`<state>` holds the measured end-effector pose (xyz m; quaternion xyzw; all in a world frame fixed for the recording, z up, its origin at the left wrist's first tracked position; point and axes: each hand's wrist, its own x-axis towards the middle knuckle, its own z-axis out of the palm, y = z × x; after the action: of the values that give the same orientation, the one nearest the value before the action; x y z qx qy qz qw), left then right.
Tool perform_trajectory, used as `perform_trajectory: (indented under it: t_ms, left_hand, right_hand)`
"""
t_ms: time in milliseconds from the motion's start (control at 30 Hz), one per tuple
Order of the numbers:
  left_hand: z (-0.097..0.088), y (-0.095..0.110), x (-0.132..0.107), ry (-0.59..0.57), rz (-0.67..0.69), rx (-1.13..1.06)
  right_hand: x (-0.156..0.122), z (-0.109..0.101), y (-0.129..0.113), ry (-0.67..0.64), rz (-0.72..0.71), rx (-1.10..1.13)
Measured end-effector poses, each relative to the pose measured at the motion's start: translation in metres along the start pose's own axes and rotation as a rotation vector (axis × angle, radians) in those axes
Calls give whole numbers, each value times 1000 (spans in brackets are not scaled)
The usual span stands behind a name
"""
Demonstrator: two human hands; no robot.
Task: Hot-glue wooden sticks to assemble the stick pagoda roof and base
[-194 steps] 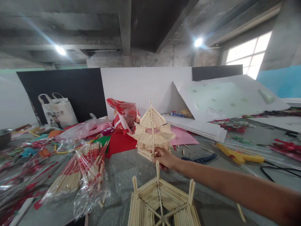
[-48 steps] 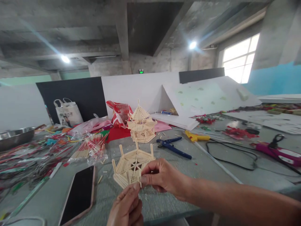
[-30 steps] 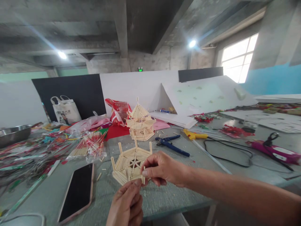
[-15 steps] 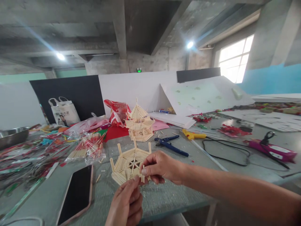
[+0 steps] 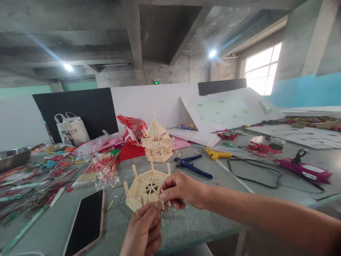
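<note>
A Small Stick (image 5: 163, 204), Pinched Tight

The right hand (image 5: 183, 191) has its grip clamped on the small stick, between thumb and finger. The left hand (image 5: 144, 227) is just below, with its grip pinched together at the low end of the same bit of wood. The fingers cover part of it, so it is hard to tell if there is one stick or two.

The small stick is up by the near edge of a many-sided stick frame (image 5: 137, 182), which sits flat on the gray counter (image 5: 197, 227). Short posts stand up around the frame's edge, and bars meet in its middle like wheel spokes. Behind it stands a stick tower (image 5: 157, 145) with a pointy roof.

To the right of the tower lies a blue cutter (image 5: 196, 170) with its handles spread apart. Past that are a yellow glue gun (image 5: 218, 154) and then a purple tool (image 5: 303, 171). On the left, a phone (image 5: 85, 220) lies with its dark screen up. Behind the phone is a bunch of sticks (image 5: 105, 167) in clear plastic. A shiny metal bowl (image 5: 16, 156) sits at the far left.
</note>
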<state>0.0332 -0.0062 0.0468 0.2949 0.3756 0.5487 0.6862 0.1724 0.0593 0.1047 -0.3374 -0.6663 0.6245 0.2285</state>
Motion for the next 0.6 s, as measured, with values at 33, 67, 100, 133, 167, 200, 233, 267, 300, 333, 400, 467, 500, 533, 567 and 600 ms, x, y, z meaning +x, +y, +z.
perform_trajectory:
  t_ms: [33,67,100,133,167,200,233,267,300,333,400,467,500,533,567,600]
  left_hand:
    - [0,0,0,4,3,1]
    - [0,0,-1,7,6,4]
    - [0,1,-1,4,7,10]
    - [0,1,-1,-2,5,16]
    - [0,1,-1,-9,0,22]
    - [0,1,-1,-14,-7,28]
    - [0,1,0,-13,-13,31]
    - [0,1,0,-10,-20,36]
    - [0,1,0,-2,-22,43]
    - [0,1,0,6,-21,51]
    - [0,1,0,18,-18,66]
    - [1,1,0,23,-18,74]
    - [1,0,0,23,-22,75]
    - [2,0,0,22,-27,75]
    - [2,0,0,22,-28,74]
    - [3,0,0,24,-28,71]
  right_hand:
    - [0,0,0,-7,-3,8]
    - [0,0,0,-13,-4,15]
    - [1,-1,1,-16,-6,20]
    - [1,-1,1,-19,-5,21]
    - [1,-1,2,-23,-4,21]
    - [1,-1,2,-29,-5,22]
    - [1,-1,2,-35,-6,25]
    - [1,-2,2,-40,-4,26]
    - [0,-2,2,-43,0,27]
    - [0,-2,2,-41,6,28]
    - [0,-2,2,-34,16,26]
    - [-1,-2,1,-31,20,21]
    - [-1,-2,1,-35,16,21]
    - [-1,-2,1,-44,13,20]
    - [-1,-2,0,-52,10,21]
    - [-1,-2,0,-58,7,21]
